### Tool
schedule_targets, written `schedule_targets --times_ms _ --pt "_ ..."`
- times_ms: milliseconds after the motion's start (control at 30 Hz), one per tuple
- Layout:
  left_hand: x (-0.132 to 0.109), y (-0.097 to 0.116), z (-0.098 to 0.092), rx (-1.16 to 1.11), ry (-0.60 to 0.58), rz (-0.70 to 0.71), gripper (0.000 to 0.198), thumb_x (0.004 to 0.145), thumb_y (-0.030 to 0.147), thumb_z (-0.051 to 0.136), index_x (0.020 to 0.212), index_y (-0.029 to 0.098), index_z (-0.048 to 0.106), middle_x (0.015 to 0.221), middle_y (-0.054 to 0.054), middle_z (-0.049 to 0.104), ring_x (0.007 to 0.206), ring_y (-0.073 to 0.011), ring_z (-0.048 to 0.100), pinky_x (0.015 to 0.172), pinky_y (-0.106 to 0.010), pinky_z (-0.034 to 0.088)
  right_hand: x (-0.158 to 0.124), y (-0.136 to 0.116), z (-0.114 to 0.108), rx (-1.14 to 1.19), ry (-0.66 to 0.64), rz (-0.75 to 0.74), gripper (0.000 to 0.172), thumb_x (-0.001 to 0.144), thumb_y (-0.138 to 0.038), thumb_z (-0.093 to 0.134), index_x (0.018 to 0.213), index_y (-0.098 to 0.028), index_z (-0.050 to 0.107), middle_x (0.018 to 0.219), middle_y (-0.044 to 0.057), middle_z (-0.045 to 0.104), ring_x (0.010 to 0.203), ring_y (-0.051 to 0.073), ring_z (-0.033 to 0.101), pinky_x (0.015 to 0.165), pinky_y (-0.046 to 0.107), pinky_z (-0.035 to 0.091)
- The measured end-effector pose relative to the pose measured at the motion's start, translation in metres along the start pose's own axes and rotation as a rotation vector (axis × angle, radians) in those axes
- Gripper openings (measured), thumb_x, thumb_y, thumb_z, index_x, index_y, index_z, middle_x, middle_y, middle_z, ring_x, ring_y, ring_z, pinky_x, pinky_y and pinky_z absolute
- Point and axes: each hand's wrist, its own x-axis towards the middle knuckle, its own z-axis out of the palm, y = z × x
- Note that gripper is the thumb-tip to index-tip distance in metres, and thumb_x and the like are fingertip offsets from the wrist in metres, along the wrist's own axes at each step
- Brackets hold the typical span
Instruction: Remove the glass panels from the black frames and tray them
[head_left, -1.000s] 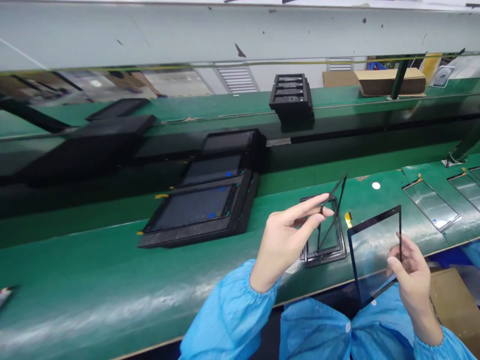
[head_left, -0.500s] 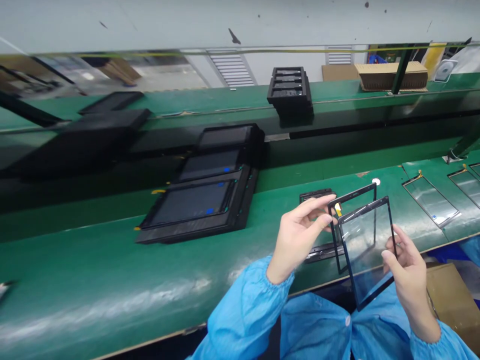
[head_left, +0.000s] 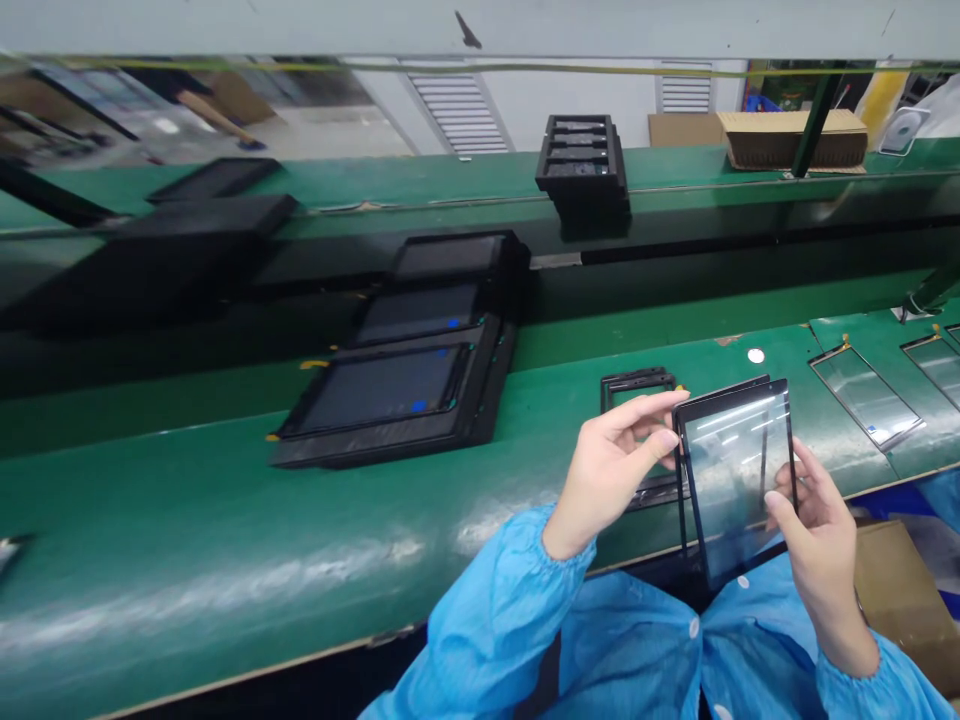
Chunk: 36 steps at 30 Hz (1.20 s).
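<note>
My left hand (head_left: 622,455) pinches the upper left edge of a thin black frame (head_left: 681,500). In front of that frame is a glass touch panel (head_left: 739,480) with a black border. My right hand (head_left: 817,530) grips the panel by its right edge, thumb on the front face. Panel and frame almost overlap, tilted upright above the bench edge; whether they touch I cannot tell. Behind my left hand, more black frames (head_left: 637,380) lie on the green bench (head_left: 450,500), partly hidden by the hand and panel.
Black trays (head_left: 487,400) bearing dark screens stand left of centre. Several glass panels (head_left: 870,395) lie at the right. A stack of black trays (head_left: 581,170) and an open cardboard box (head_left: 795,140) sit on the back shelf. Another person's arm (head_left: 217,118) shows at upper left.
The glass panel and black frame have come closer together and now nearly line up. The yellow tab between them is mostly covered. A person's arm has appeared in the background.
</note>
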Motion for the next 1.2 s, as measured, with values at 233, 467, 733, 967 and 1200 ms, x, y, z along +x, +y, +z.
schedule_targets --times_ms 233,467,733,967,1200 --pt "-0.001 -0.005 0.002 -0.106 -0.001 -0.109 0.043 0.079 0.036 0.094 0.119 0.02 0.086 0.08 -0.004 0.076 0.066 -0.0143 0.072 0.058 -0.022 0.064 -0.001 -0.004 -0.001 -0.034 -0.033 0.036 0.067 0.088 -0.031 0.085 0.151 -0.025 0.064 0.098 0.004 0.069 0.078 0.016 0.064 0.058 0.023 0.058" --pt "0.001 -0.014 0.002 -0.162 0.042 -0.146 0.048 0.077 0.035 0.095 0.122 0.021 0.084 0.096 -0.01 0.083 0.083 -0.022 0.081 0.054 -0.019 0.062 -0.003 -0.006 0.001 -0.063 -0.059 0.08 0.067 0.091 -0.033 0.081 0.155 -0.029 0.06 0.103 0.004 0.067 0.079 0.015 0.062 0.058 0.023 0.059" --pt "0.0 -0.017 0.003 -0.152 0.074 -0.155 0.047 0.077 0.033 0.094 0.121 0.02 0.084 0.1 -0.01 0.084 0.089 -0.0249 0.083 0.054 -0.019 0.063 -0.004 -0.002 0.0 -0.129 -0.063 0.053 0.066 0.093 -0.035 0.079 0.156 -0.029 0.059 0.104 0.005 0.066 0.081 0.017 0.064 0.058 0.024 0.059" --pt "-0.003 -0.008 0.006 -0.046 0.083 -0.156 0.044 0.079 0.031 0.091 0.12 0.016 0.084 0.089 -0.011 0.085 0.085 -0.028 0.085 0.057 -0.021 0.064 0.004 -0.007 0.0 -0.385 0.007 -0.245 0.054 0.093 -0.034 0.078 0.147 -0.032 0.068 0.137 0.011 0.063 0.125 0.028 0.064 0.104 0.045 0.058" --pt "-0.018 0.008 0.008 0.086 0.024 -0.194 0.038 0.075 0.028 0.092 0.111 0.015 0.088 0.08 -0.01 0.085 0.077 -0.0278 0.085 0.061 -0.023 0.066 0.04 -0.051 -0.004 -0.034 -0.161 -0.037 0.031 0.099 -0.038 0.073 0.128 -0.027 0.079 0.099 0.007 0.084 0.078 0.022 0.081 0.077 0.036 0.067"
